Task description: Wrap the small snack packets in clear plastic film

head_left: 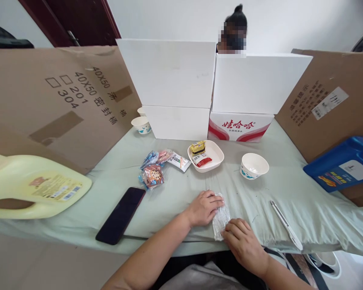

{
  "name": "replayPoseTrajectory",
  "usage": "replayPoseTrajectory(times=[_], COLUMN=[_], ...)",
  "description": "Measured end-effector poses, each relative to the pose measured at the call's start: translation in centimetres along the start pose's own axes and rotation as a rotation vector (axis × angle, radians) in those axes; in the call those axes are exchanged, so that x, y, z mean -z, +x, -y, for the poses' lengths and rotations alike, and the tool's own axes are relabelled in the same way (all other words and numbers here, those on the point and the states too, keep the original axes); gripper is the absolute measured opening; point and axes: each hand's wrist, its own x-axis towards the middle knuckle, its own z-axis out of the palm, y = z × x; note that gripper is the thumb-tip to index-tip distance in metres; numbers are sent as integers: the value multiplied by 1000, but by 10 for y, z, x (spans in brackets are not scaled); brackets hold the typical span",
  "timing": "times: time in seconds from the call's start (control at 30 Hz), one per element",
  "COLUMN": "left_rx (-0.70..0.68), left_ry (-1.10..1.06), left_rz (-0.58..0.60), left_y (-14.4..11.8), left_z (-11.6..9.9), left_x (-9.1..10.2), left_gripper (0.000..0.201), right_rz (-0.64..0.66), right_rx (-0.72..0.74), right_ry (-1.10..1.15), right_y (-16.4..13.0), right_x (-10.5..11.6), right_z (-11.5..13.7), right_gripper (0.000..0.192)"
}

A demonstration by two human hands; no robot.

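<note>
**Two hands pressed on a clear wrapper at the table's near edge**

The left hand (203, 208) lies palm down, fingers curled loosely over the upper end of a crinkled clear plastic wrapper (221, 219); the right hand (243, 243) rests flat on its lower end, fingertips pinning it. Neither hand is clenched; both press rather than lift. The wrapper lies on the pale green cloth-covered table (290, 193), close to the near edge.

Beyond it, a shallow white square dish (214, 157) holds three small snack packets (199, 154). An empty white paper bowl (254, 165) stands right of the dish. Two more paper bowls (141, 124) sit toward the far left corner. A heap of snack packets (157, 167) lies left of the dish, a black phone (121, 215) nearer the edge, and one white pen (286, 224) to the right.
</note>
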Motion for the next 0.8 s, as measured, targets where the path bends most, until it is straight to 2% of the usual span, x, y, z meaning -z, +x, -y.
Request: replayPoseTrajectory(times=[0.1, 0.2, 0.33, 0.53, 0.67, 0.8], left_rx=[43, 69, 77, 75, 99, 166], left_ry=[-48, -114, -170, -248, -314, -301], left_rz=[3, 2, -39, -168, -236, -267], left_y=[1, 2, 0, -1, 0, 1], left_z=[0, 3, 9, 18, 18, 12], left_x=[1, 0, -2, -9, -9, -4], left_gripper=[51, 66, 73, 83, 73, 30], right_rz=[39, 101, 123, 116, 107, 94], right_rx=[17, -47, -207, -369, -404, -402], right_ry=[130, 186, 60, -154, -250, -307], right_y=[7, 24, 56, 88, 88, 87], right_x=[7, 13, 8, -20, -33, -36], right_z=[-2, -12, -33, -52, -50, -44], right_gripper=[19, 24, 29, 29, 28, 21])
